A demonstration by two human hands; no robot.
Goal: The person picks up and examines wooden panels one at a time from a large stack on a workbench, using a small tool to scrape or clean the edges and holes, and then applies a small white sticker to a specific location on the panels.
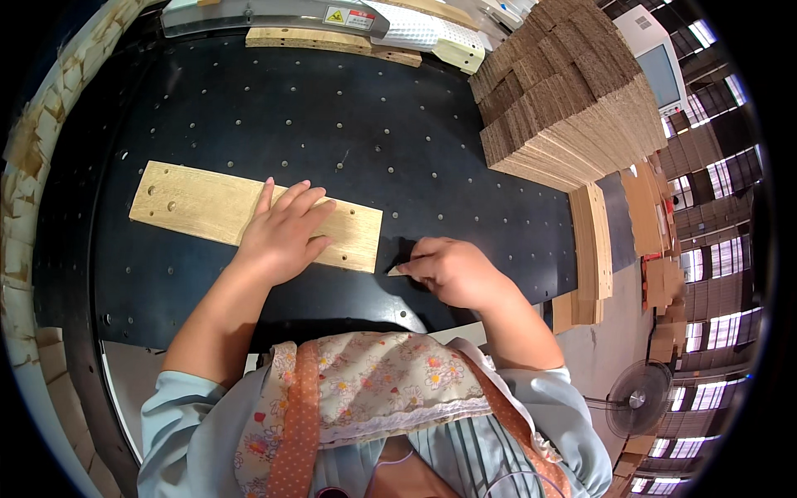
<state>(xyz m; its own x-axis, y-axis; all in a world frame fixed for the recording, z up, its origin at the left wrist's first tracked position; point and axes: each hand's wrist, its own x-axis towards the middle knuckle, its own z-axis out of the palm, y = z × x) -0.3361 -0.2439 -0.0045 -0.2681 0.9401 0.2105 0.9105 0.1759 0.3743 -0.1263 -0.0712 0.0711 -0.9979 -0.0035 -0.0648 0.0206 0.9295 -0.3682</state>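
Note:
A pale wooden board (pixel 199 195) with several drilled holes lies flat on the black table (pixel 249 91), slanting slightly down to the right. My left hand (pixel 286 228) rests on the board right of its middle, palm down with the fingers spread. Just beyond the board's right end, my right hand (pixel 452 270) is closed in a pinch, apart from the board. From its fingertips sticks out a small pale pointed piece (pixel 396 270); the rest of it is hidden by the fingers, and I cannot make out its kind.
Tall stacks of brown boards (pixel 564 100) stand at the back right. Pale wooden boards (pixel 589 241) are piled at the table's right edge. A grey machine beam (pixel 274 17) spans the back, with wooden strips (pixel 332 41) before it. A fan (pixel 638 398) stands right.

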